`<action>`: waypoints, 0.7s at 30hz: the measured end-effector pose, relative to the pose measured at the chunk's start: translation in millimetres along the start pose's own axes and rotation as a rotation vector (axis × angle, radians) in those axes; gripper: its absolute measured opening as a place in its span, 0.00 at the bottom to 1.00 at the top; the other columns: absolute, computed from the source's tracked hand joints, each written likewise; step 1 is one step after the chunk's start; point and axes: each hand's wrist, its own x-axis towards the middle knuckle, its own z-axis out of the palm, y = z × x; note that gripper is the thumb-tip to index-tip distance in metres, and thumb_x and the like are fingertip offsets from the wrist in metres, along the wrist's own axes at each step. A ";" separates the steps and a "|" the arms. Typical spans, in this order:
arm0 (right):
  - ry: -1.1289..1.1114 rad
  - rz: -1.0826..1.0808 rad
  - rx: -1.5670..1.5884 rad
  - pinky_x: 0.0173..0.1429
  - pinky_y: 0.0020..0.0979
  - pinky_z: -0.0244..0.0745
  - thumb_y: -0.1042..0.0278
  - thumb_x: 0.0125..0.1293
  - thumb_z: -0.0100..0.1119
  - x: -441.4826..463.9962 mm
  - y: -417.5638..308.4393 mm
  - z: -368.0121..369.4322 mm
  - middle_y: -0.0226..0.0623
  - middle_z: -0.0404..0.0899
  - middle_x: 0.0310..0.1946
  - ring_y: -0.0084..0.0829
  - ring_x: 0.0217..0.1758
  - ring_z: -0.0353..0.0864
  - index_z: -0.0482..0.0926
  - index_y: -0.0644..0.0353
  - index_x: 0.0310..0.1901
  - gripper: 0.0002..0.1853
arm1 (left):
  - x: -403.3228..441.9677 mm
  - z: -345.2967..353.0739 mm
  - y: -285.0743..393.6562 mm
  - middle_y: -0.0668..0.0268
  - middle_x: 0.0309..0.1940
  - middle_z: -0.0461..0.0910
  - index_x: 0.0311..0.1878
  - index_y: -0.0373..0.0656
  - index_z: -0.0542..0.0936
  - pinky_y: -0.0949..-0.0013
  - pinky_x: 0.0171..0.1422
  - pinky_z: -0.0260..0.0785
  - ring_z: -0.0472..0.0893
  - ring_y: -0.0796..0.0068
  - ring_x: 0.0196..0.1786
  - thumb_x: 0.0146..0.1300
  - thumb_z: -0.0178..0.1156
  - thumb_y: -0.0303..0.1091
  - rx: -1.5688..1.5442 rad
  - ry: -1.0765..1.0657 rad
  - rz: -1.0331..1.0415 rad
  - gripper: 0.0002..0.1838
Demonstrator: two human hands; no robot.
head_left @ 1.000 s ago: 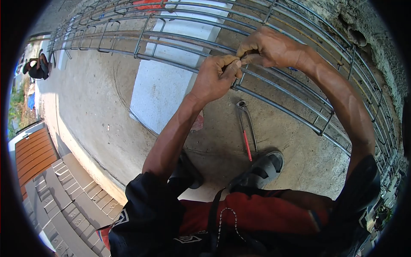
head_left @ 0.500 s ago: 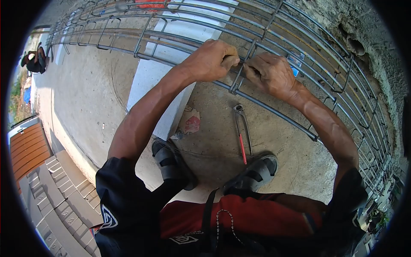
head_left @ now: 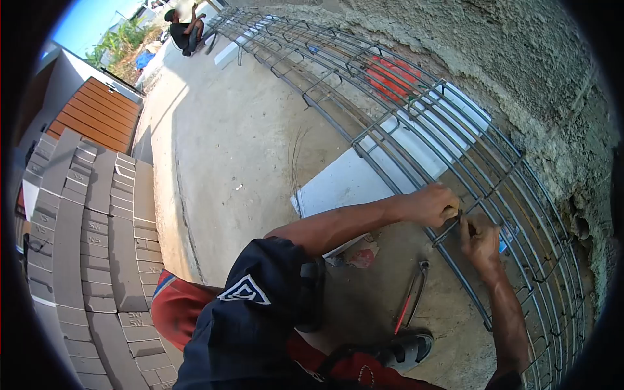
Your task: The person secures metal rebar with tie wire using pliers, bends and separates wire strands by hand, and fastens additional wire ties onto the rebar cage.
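A long cage of steel reinforcing bars (head_left: 419, 175) with square stirrups runs from the upper middle down to the right. My left hand (head_left: 431, 205) is at its near side, fingers curled in a pinch beside a stirrup. Just right of it, my right hand (head_left: 482, 242) is closed too, thumb and fingers together at the same stirrup. Whatever is between the fingertips of either hand is too small to make out. On the floor below the cage lies a pair of pincers (head_left: 404, 305) with one red handle, close to my sandal (head_left: 413, 350).
White panels (head_left: 344, 181) lie under the cage, with a red bag (head_left: 390, 77) behind. A rough concrete wall (head_left: 533, 84) rises on the right. Stacked grey blocks (head_left: 97, 260) stand at left. Another person (head_left: 186, 31) squats by the cage's far end.
The view has swung left, so the cage and my hands appear further right and lower, and the blocks show more. My hands stay at the same stirrup.
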 end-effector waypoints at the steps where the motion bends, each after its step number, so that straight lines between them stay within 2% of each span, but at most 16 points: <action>1: -0.031 -0.030 -0.062 0.27 0.39 0.69 0.79 0.52 0.58 -3.3 0.2 1.0 0.46 0.74 0.20 0.45 0.22 0.76 0.75 0.66 0.26 0.02 | 3.2 -2.4 0.6 0.48 0.24 0.76 0.28 0.34 0.77 0.54 0.34 0.66 0.77 0.48 0.31 0.50 0.58 0.26 0.026 -0.026 0.024 0.05; 4: -0.093 -0.069 -0.191 0.26 0.41 0.70 0.78 0.51 0.58 -5.5 -2.4 4.2 0.48 0.74 0.20 0.48 0.22 0.75 0.73 0.66 0.24 0.04 | 30.1 -17.3 10.1 0.49 0.27 0.78 0.30 0.33 0.80 0.54 0.36 0.69 0.79 0.51 0.34 0.48 0.60 0.27 0.258 -0.329 0.044 0.07; 7: -0.080 -0.025 -0.200 0.28 0.44 0.71 0.77 0.51 0.59 1.6 -16.6 6.3 0.50 0.75 0.20 0.51 0.23 0.76 0.73 0.66 0.23 0.04 | 66.0 -24.3 31.8 0.56 0.31 0.82 0.31 0.39 0.83 0.55 0.38 0.73 0.81 0.53 0.37 0.43 0.61 0.29 0.545 -0.618 0.128 0.10; 10: -0.047 0.011 -0.279 0.28 0.43 0.72 0.77 0.50 0.59 -2.1 -15.2 14.8 0.50 0.76 0.19 0.51 0.23 0.77 0.75 0.66 0.22 0.05 | 74.6 -28.2 48.0 0.60 0.34 0.83 0.34 0.40 0.84 0.52 0.36 0.73 0.81 0.54 0.38 0.41 0.63 0.31 0.595 -0.653 0.156 0.13; 12: -0.027 0.083 -0.153 0.28 0.42 0.72 0.75 0.50 0.61 -3.5 -20.9 12.4 0.50 0.76 0.18 0.50 0.22 0.78 0.76 0.66 0.22 0.05 | 88.1 -18.2 48.4 0.62 0.33 0.82 0.33 0.42 0.84 0.50 0.36 0.72 0.79 0.56 0.35 0.43 0.63 0.34 0.695 -0.803 0.155 0.12; 14: -0.144 0.289 -0.085 0.29 0.39 0.72 0.74 0.52 0.64 -3.0 -34.7 2.3 0.50 0.76 0.20 0.45 0.23 0.79 0.76 0.69 0.27 0.07 | 103.1 -7.3 47.3 0.64 0.31 0.81 0.33 0.44 0.84 0.51 0.36 0.71 0.78 0.59 0.32 0.49 0.62 0.37 0.772 -0.969 0.026 0.10; 15: -0.171 0.270 -0.121 0.30 0.39 0.72 0.73 0.52 0.64 -5.4 -35.6 0.9 0.50 0.77 0.22 0.44 0.25 0.80 0.76 0.69 0.29 0.08 | 100.2 -21.3 57.2 0.64 0.29 0.80 0.33 0.43 0.83 0.51 0.37 0.70 0.76 0.61 0.30 0.53 0.59 0.40 0.747 -0.999 0.026 0.11; 17: -0.200 0.236 -0.189 0.32 0.39 0.73 0.72 0.53 0.64 -9.9 -33.1 2.3 0.50 0.78 0.26 0.43 0.27 0.81 0.76 0.69 0.33 0.10 | 99.7 -28.9 57.3 0.62 0.28 0.79 0.33 0.40 0.82 0.55 0.36 0.71 0.76 0.62 0.30 0.53 0.60 0.41 0.600 -0.989 -0.126 0.13; 19: -0.253 0.241 -0.234 0.35 0.40 0.74 0.72 0.53 0.63 -9.5 -34.4 -3.0 0.52 0.78 0.32 0.46 0.32 0.81 0.76 0.69 0.40 0.13 | 95.7 -33.8 48.5 0.60 0.25 0.77 0.29 0.35 0.79 0.64 0.30 0.71 0.75 0.69 0.25 0.55 0.61 0.42 0.225 -0.899 -0.349 0.16; 21: -0.357 0.278 -0.227 0.39 0.41 0.76 0.73 0.53 0.61 -8.8 -40.3 -10.8 0.54 0.78 0.38 0.50 0.38 0.80 0.75 0.69 0.46 0.18 | 87.0 -40.2 41.3 0.58 0.24 0.78 0.30 0.32 0.79 0.67 0.28 0.71 0.76 0.71 0.24 0.57 0.60 0.43 0.045 -0.760 -0.383 0.18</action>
